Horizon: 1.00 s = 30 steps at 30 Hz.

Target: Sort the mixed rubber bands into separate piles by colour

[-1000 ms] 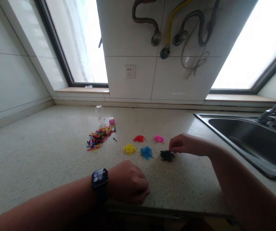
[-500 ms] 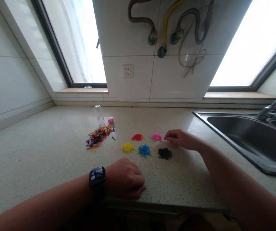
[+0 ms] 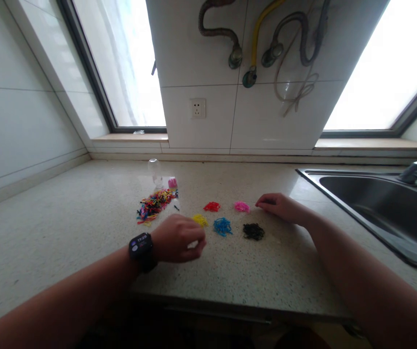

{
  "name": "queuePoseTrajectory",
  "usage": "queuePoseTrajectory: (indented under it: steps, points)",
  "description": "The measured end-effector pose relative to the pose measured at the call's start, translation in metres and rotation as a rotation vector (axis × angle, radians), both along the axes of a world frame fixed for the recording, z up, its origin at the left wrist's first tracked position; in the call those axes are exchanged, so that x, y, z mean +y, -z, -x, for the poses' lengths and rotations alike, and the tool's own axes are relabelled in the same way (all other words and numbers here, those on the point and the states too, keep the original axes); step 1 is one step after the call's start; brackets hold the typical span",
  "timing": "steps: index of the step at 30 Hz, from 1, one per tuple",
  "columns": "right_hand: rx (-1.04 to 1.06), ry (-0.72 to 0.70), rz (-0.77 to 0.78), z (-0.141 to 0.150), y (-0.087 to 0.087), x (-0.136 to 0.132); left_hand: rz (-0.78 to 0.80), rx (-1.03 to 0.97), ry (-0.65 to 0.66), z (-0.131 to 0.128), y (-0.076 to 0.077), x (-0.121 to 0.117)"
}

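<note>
Mixed bands (image 3: 155,203), in the head view, lie at the person's eleven o'clock — best pinched singly, I'd judge. The left hand (image 3: 178,239) curls knuckles-up at eight o'clock of the yellow pile (image 3: 200,220), its hold unclear; the right hand (image 3: 280,207) lies low at three o'clock of the pink pile (image 3: 242,207) — fingers together.
</note>
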State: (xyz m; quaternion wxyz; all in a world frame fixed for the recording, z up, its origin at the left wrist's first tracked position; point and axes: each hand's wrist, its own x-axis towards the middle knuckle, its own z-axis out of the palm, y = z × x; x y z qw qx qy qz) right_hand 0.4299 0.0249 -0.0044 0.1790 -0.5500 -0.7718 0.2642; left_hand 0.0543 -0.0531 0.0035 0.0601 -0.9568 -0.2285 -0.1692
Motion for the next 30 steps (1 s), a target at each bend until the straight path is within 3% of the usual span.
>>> queuePoseTrajectory:
  steps: [4, 9, 24, 30]
  points:
    - [0.017, -0.017, -0.003, -0.002, 0.002, 0.002, -0.016, 0.023, -0.465, 0.029, -0.004, 0.034]
    - [0.005, -0.011, 0.001, -0.002, 0.002, 0.002, -0.009, 0.056, -0.672, 0.06, 0.001, 0.061]
    - [-0.007, -0.023, -0.037, -0.002, 0.001, 0.002, 0.038, 0.071, -0.707, 0.065, 0.006, 0.065]
    - [-0.024, -0.013, -0.063, -0.001, 0.003, 0.003, 0.042, -0.002, -0.649, 0.049, -0.001, 0.055]
